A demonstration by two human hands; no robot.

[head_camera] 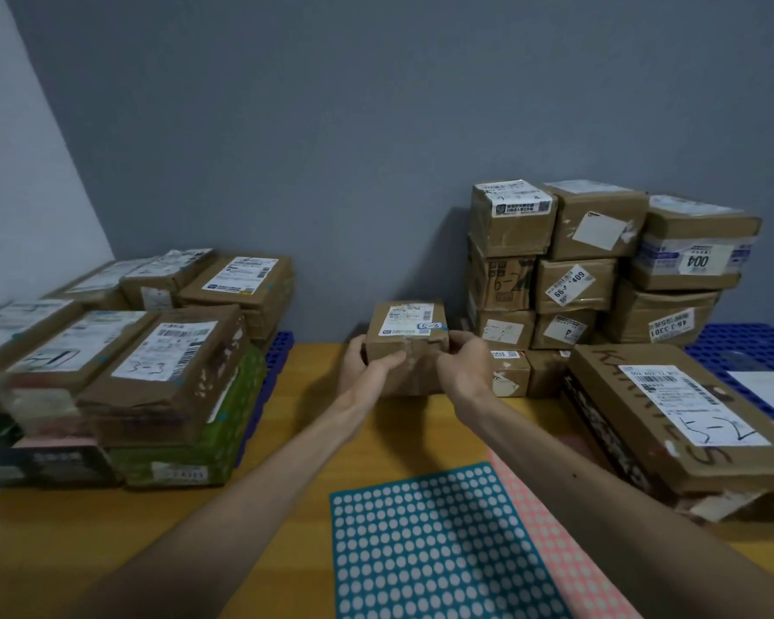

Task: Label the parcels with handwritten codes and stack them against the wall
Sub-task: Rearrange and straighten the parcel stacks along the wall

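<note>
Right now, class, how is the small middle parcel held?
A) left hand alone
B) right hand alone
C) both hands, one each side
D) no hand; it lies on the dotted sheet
C: the left hand and the right hand each grip one side of the small parcel, beyond the teal dotted sheet.

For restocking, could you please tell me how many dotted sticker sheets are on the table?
2: a teal sheet at the near edge, a pink sheet along its right side; others may be hidden.
</note>
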